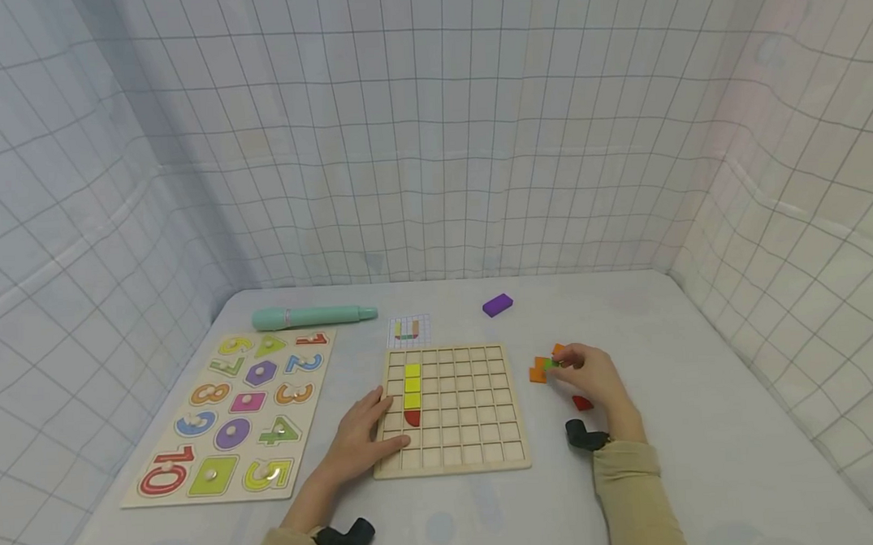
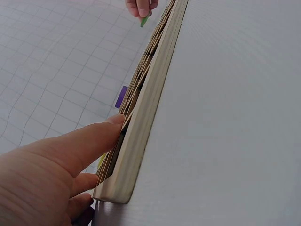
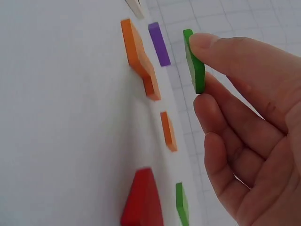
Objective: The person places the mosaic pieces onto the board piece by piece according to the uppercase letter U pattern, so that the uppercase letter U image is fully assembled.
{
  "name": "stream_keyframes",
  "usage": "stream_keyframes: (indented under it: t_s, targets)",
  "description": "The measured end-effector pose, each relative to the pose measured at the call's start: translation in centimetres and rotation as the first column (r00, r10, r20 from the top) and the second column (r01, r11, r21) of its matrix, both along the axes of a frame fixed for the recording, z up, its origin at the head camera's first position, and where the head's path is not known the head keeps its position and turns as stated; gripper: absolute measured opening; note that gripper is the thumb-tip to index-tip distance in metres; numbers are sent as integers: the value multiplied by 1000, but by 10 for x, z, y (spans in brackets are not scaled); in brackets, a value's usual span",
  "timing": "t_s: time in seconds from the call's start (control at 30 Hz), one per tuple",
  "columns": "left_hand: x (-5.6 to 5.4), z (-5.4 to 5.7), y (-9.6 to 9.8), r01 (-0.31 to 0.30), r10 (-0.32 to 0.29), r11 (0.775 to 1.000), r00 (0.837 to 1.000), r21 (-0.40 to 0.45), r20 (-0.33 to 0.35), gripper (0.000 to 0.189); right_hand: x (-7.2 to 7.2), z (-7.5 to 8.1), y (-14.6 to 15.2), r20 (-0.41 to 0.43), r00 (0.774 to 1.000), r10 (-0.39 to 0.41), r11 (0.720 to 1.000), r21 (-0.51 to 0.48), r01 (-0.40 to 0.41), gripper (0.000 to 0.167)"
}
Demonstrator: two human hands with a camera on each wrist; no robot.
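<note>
My left hand rests on the left edge of a wooden grid board, fingers extended and thumb over the lower left squares. In one column of the board stand yellow square tiles with a red rounded tile below them. To the right of the board, my right hand pinches a green tile between thumb and fingers, raised above the table. Under and beside it lie orange tiles, a red piece and another green tile.
A number-and-shape puzzle board lies at the left, with a mint-green tube behind it. A small pattern card touches the board's far edge. Farther back sits a purple block. Grid-patterned cloth walls enclose the table.
</note>
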State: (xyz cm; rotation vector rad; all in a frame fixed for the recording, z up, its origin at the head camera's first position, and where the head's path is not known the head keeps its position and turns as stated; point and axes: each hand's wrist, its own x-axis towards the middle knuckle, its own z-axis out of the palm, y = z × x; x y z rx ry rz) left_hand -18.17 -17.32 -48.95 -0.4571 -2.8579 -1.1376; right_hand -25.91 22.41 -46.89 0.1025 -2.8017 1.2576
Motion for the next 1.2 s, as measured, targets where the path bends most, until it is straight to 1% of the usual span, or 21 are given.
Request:
stream_keyframes:
  t_s: [0.13,0.27,0.37,0.47,0.53,0.63,0.73,0.8,0.93,1.07,1.2]
  targets:
    - [0,2,0,5,-5,1000,1000,-2,5,78,1,12,-18,-17,998,58,998,-30,-59,18]
    - [-1,2,-2,6,-6,1000,1000,-10,9,78,4,25,-41,-57,993,99,995,-24,-101,19]
    - [-2,2,-2,4,-4,1000,1000,-13,13,78,6,30,-60,-89,986,143,990,-6,-144,20]
    - [-3,1,-2,4,-4,1000,1000,-17,16,79,9,33,-80,-95,975,201,979,-6,-202,18]
    - [-3,0,-2,5,-5,1000,1000,-20,11,78,12,33,-93,-78,968,239,971,-2,-239,17]
    - [-3,0,-2,7,-7,1000,1000,-19,5,78,17,33,-110,-61,955,290,957,40,-288,15]
    - [-3,0,-1,3,-3,1000,1000,-10,3,78,22,33,-124,-61,939,338,940,75,-333,15]
    - [-2,0,-1,-2,2,1000,1000,-9,8,78,26,34,-132,-63,929,366,929,79,-361,15]
    - [-1,1,-1,-11,11,1000,1000,-7,20,78,32,36,-148,-64,911,407,910,113,-398,15]
    - [0,3,-1,-13,13,1000,999,2,44,79,36,34,-161,-43,903,427,895,166,-415,15]
    - [0,3,-1,-12,12,1000,998,3,55,79,38,31,-170,-13,904,427,888,195,-416,15]
